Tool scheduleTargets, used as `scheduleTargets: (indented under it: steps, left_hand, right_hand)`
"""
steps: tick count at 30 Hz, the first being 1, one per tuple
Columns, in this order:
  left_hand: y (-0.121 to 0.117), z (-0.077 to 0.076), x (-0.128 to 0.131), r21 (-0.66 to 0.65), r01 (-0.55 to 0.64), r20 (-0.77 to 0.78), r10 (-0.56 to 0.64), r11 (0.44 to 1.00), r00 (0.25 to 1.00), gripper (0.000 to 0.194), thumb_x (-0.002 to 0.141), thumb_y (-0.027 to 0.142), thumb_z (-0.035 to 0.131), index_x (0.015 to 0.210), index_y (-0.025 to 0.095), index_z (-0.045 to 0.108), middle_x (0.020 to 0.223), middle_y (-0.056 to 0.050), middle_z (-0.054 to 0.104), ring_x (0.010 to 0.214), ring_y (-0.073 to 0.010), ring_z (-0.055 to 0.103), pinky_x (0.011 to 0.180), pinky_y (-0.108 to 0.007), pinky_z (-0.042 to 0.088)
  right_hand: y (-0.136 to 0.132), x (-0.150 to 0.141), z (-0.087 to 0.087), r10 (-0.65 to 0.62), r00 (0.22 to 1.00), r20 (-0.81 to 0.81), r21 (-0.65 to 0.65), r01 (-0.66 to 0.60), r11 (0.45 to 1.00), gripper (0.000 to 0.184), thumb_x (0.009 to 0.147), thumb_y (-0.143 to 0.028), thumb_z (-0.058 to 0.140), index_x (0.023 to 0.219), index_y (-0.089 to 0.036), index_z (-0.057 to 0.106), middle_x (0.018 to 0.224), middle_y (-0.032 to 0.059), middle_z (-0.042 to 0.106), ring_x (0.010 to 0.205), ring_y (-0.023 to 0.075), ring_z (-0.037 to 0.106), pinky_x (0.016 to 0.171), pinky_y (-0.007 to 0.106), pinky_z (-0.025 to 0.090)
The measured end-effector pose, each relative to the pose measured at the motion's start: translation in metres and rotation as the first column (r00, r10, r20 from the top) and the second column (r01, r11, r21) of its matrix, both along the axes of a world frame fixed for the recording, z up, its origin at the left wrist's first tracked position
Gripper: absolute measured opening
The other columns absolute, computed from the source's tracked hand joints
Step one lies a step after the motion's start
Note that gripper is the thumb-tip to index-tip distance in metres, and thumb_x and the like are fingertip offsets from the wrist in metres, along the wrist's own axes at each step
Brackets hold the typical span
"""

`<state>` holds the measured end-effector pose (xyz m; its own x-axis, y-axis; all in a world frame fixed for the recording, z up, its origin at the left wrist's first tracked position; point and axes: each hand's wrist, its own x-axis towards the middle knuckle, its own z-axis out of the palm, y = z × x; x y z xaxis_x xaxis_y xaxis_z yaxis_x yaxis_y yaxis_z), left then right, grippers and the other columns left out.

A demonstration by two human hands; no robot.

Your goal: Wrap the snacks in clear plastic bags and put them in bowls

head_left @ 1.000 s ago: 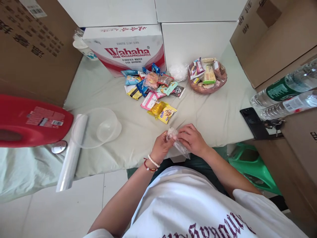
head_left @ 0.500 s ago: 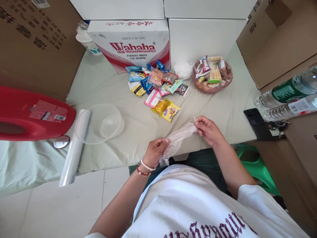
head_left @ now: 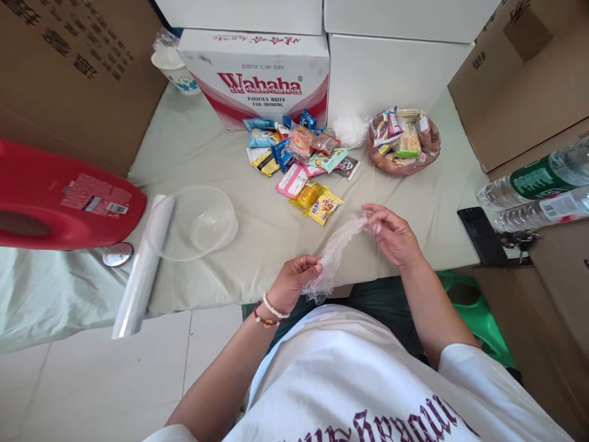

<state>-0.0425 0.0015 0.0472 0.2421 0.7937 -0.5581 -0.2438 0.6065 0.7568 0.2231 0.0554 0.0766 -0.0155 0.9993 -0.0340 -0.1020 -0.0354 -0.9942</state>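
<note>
Between my hands, above the table's front edge, hangs a thin, crumpled clear plastic cover (head_left: 335, 252), stretched into a loose strip. My left hand (head_left: 294, 276) pinches its lower end between thumb and fingers. At the upper end, my right hand (head_left: 391, 233) holds it by the thumb and fingertips, with the other fingers loosely curled. Just beyond the hands lies a pile of wrapped snacks, with a yellow snack packet (head_left: 324, 206) nearest. To the left stands a clear plastic bowl (head_left: 230, 230) with nothing in it.
A roll of plastic film (head_left: 142, 276) lies by a red jug (head_left: 105, 215) at left. At the back are a Wahaha carton (head_left: 257, 67), a white plastic clump (head_left: 348, 130) and a snack-filled basket (head_left: 400, 164). Bottles (head_left: 543, 181), a phone (head_left: 481, 236) and keys (head_left: 522, 239) sit at right.
The bunched plastic cover was pulled out lengthwise as my hands moved apart. Since then it has slackened and my right hand has shifted slightly right, its fingers loosening. The view has shifted a little.
</note>
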Motion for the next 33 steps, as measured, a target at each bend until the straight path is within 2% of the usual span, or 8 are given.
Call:
scheduleTargets:
  steps: [2,4,9,13,20,26,31,33]
  left_hand:
    - [-0.001,-0.003,0.004,0.106,-0.072,-0.090,0.082,0.992,0.993,0.045,0.061,0.049,0.092,0.083,0.018,0.068,0.068,0.003,0.062,0.062,-0.0094,0.051,0.060,-0.024,0.040]
    - [-0.002,-0.005,0.010,0.225,-0.129,-0.200,0.176,0.966,0.964,0.040,0.066,0.049,0.088,0.081,0.019,0.066,0.071,0.004,0.061,0.063,-0.0094,0.049,0.060,-0.024,0.039]
    - [-0.005,-0.008,0.026,0.378,-0.083,-0.367,0.231,0.922,0.901,0.030,0.073,0.044,0.081,0.082,0.021,0.063,0.074,0.003,0.060,0.063,-0.0105,0.046,0.061,-0.025,0.039]
    - [-0.001,-0.010,0.027,0.334,-0.157,-0.265,0.253,0.929,0.931,0.035,0.074,0.049,0.081,0.081,0.021,0.060,0.072,0.005,0.056,0.063,-0.0105,0.044,0.060,-0.025,0.036]
    - [0.006,-0.014,0.016,0.212,-0.263,-0.151,0.297,0.941,0.943,0.042,0.076,0.056,0.077,0.079,0.022,0.052,0.063,0.008,0.048,0.055,-0.0085,0.040,0.054,-0.024,0.033]
    - [0.012,-0.011,0.011,0.098,-0.345,-0.127,0.355,0.934,0.926,0.045,0.080,0.060,0.068,0.087,0.025,0.042,0.076,0.006,0.061,0.056,-0.0093,0.058,0.049,-0.022,0.038]
    - [0.016,-0.004,0.005,0.088,-0.330,-0.178,0.341,0.940,0.923,0.051,0.084,0.076,0.055,0.088,0.027,0.041,0.068,0.006,0.061,0.039,-0.0072,0.043,0.039,-0.023,0.025]
    - [0.017,-0.002,0.001,0.120,-0.273,-0.190,0.292,0.955,0.937,0.053,0.078,0.074,0.065,0.087,0.025,0.048,0.063,0.006,0.060,0.039,-0.0070,0.039,0.040,-0.024,0.025]
  right_hand:
    - [-0.001,-0.004,-0.007,-0.167,0.983,0.082,-0.034,0.170,0.985,0.038,0.077,-0.054,0.081,0.097,-0.026,0.065,0.108,0.0045,0.065,0.100,0.0205,0.061,0.090,0.038,0.056]
    - [-0.008,-0.013,-0.013,-0.240,0.963,0.126,-0.118,0.254,0.960,0.040,0.081,-0.062,0.075,0.095,-0.026,0.063,0.095,0.0032,0.063,0.089,0.0193,0.060,0.077,0.033,0.057]
    - [-0.031,-0.062,-0.018,0.089,0.996,-0.009,-0.410,-0.085,0.908,0.049,0.076,-0.070,0.076,0.085,-0.023,0.065,0.083,0.0021,0.062,0.075,0.0172,0.058,0.055,0.026,0.049]
    - [-0.029,-0.084,-0.019,0.120,0.988,-0.093,-0.347,-0.145,0.927,0.045,0.068,-0.059,0.086,0.078,-0.022,0.063,0.072,-0.0034,0.054,0.068,0.0132,0.051,0.056,0.025,0.048]
    - [-0.025,-0.073,-0.020,0.205,0.968,-0.147,-0.365,-0.245,0.898,0.040,0.071,-0.054,0.086,0.080,-0.021,0.066,0.070,-0.0045,0.054,0.063,0.0112,0.049,0.059,0.025,0.045]
    - [-0.028,-0.063,-0.014,0.048,0.957,-0.287,-0.332,-0.146,0.932,0.026,0.069,-0.040,0.081,0.077,-0.022,0.064,0.104,0.0039,0.071,0.098,0.0215,0.065,0.086,0.036,0.057]
    - [-0.027,-0.052,-0.007,0.051,0.914,-0.404,-0.313,-0.191,0.930,0.028,0.071,-0.043,0.070,0.069,-0.023,0.050,0.132,0.0066,0.071,0.119,0.0346,0.066,0.096,0.054,0.057]
    - [-0.026,-0.049,-0.007,0.077,0.909,-0.409,-0.315,-0.220,0.923,0.027,0.071,-0.041,0.068,0.069,-0.024,0.047,0.135,0.0061,0.069,0.119,0.0349,0.067,0.094,0.055,0.058]
